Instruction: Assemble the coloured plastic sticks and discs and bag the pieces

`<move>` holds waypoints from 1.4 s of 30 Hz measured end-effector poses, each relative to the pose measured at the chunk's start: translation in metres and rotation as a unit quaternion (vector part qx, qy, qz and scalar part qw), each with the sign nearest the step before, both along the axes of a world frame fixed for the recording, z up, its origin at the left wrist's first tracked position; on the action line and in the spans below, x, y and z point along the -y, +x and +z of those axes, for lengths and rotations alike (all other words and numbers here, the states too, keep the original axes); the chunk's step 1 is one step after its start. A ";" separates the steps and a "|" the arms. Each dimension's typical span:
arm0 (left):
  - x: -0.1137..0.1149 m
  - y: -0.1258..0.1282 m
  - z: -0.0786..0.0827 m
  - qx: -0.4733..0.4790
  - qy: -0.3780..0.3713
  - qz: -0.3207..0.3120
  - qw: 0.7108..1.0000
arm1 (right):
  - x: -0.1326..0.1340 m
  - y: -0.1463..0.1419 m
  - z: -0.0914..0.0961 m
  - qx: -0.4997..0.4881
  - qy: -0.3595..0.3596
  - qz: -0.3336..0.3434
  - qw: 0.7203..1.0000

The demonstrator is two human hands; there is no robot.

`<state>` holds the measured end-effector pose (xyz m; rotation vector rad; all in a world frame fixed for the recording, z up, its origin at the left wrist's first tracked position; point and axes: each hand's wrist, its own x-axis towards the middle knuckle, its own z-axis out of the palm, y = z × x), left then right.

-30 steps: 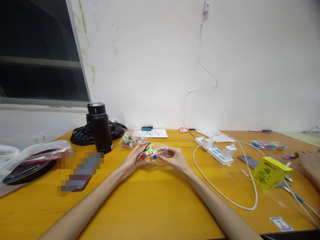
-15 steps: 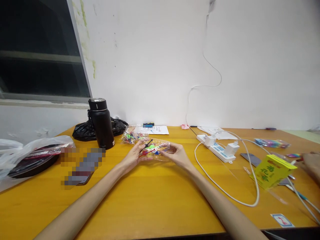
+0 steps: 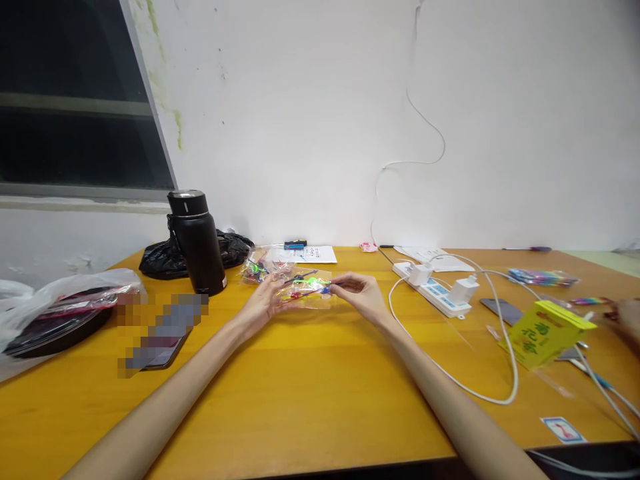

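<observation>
Near frame centre, the left hand grips a clear packet, right hand pinching its edge; hard tugging could spill pieces.

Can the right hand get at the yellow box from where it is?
Probably, but not by sliding straight across: a white cable loops over the table between the right hand and the yellow box. Reaching over that loop looks feasible.
</observation>
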<state>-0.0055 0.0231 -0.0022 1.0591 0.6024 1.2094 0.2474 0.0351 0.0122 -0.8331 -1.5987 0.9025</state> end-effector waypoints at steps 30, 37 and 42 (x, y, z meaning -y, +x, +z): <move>-0.007 -0.010 -0.002 -0.010 -0.053 0.042 0.998 | 0.004 0.022 0.020 0.021 -0.017 0.017 0.999; -0.010 -0.014 0.000 0.007 -0.055 0.058 0.997 | 0.000 0.033 0.022 0.002 -0.004 -0.011 1.000; -0.008 -0.019 0.006 0.017 -0.048 0.071 0.996 | -0.007 0.039 0.018 -0.020 -0.005 -0.029 0.999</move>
